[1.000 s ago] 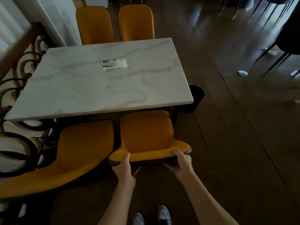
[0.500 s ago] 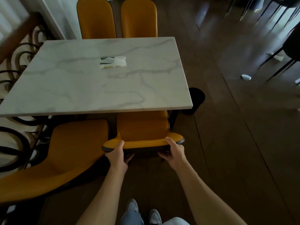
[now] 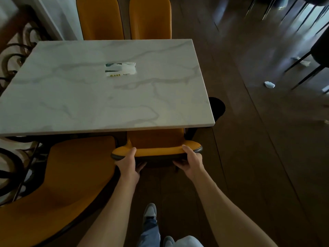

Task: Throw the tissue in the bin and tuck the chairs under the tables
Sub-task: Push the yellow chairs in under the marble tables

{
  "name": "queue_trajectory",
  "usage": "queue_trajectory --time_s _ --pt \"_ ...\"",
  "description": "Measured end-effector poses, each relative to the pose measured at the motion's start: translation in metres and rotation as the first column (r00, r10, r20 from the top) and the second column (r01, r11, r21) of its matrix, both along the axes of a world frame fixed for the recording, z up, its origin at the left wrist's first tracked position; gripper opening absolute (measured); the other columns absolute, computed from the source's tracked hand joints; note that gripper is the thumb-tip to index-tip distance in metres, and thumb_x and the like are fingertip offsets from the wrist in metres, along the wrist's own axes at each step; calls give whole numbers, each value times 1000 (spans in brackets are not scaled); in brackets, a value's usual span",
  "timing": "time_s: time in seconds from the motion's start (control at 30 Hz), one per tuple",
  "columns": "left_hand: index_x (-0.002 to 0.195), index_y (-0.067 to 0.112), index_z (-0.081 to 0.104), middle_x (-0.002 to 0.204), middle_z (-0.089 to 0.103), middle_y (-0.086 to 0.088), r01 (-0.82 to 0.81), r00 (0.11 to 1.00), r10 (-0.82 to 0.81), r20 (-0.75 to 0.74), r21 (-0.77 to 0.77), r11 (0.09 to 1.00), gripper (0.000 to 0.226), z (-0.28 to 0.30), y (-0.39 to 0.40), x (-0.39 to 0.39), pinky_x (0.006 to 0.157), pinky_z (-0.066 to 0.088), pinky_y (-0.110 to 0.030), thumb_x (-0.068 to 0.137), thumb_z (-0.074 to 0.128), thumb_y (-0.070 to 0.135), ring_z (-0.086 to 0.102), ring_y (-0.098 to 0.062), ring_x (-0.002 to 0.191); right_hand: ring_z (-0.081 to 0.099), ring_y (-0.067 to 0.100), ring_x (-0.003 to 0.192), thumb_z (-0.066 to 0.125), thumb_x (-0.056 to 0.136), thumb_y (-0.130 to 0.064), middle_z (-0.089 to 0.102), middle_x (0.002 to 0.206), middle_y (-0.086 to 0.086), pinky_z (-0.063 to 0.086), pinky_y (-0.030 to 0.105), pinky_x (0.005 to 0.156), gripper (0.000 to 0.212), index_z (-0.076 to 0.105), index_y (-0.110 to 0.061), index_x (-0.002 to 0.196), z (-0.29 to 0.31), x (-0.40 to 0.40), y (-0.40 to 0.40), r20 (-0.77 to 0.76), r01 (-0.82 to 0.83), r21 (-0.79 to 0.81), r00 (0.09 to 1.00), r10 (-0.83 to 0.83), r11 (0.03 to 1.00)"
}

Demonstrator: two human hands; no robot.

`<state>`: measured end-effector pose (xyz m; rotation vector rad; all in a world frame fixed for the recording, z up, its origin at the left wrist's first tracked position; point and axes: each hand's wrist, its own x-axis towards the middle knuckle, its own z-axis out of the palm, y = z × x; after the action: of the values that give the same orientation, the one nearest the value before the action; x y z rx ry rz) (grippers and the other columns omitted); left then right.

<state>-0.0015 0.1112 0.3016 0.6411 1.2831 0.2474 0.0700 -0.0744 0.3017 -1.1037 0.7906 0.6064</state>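
An orange chair point(image 3: 156, 143) stands at the near side of the white marble table point(image 3: 89, 107), its seat mostly under the tabletop. My left hand point(image 3: 128, 164) grips the left end of its backrest and my right hand point(image 3: 192, 162) grips the right end. A second orange chair point(image 3: 67, 179) stands to its left, pulled out and angled. Crumpled white tissues lie on the dark floor at the right: one tissue point(image 3: 269, 84) near black chair legs, another tissue point(image 3: 304, 62) further back. A black bin point(image 3: 218, 107) stands by the table's right edge.
Two more orange chairs point(image 3: 124, 18) stand at the table's far side. A tissue packet point(image 3: 120, 69) lies on the tabletop. A curled iron railing point(image 3: 12, 56) runs along the left. Black chair legs point(image 3: 306, 72) stand at the upper right. My shoes point(image 3: 150, 211) show below.
Both hands have pushed the right orange chair forward, so its seat has slid further under the table. I have stepped closer to the table.
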Motion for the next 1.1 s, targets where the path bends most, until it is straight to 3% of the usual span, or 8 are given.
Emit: queue_trajectory --time_s 0.33,0.57,0.83,1.1 --pt "145 26 29 133 44 -13 37 999 -37 12 10 999 77 -3 33 36 86 56 -61 85 75 14 51 -36 113 59 35 110 68 90 -10 57 113 16 54 59 91 21 50 -12 100 -6 28 28 17 38 11 999 -38 999" --pt "144 26 27 128 45 -11 37 998 -36 42 -8 999 79 -1 35 59 86 55 -61 84 77 16 52 -35 114 59 35 109 69 89 -12 56 119 17 55 60 88 36 49 -7 117 -7 54 32 30 41 1 999 -41 999" --pt "148 27 21 126 44 -10 37 998 -37 49 -3 999 85 -1 34 79 86 56 -61 85 77 18 51 -33 111 56 36 112 69 90 -13 55 120 17 54 61 88 21 55 -8 105 -8 77 32 41 29 -18 999 -28 999" --pt "148 27 21 126 43 -10 50 998 -50 28 -3 999 86 -4 35 82 85 57 -59 83 78 21 51 -34 112 57 33 109 68 91 -15 55 120 17 54 60 89 24 54 -7 109 -9 79 33 57 23 -24 998 -21 999"
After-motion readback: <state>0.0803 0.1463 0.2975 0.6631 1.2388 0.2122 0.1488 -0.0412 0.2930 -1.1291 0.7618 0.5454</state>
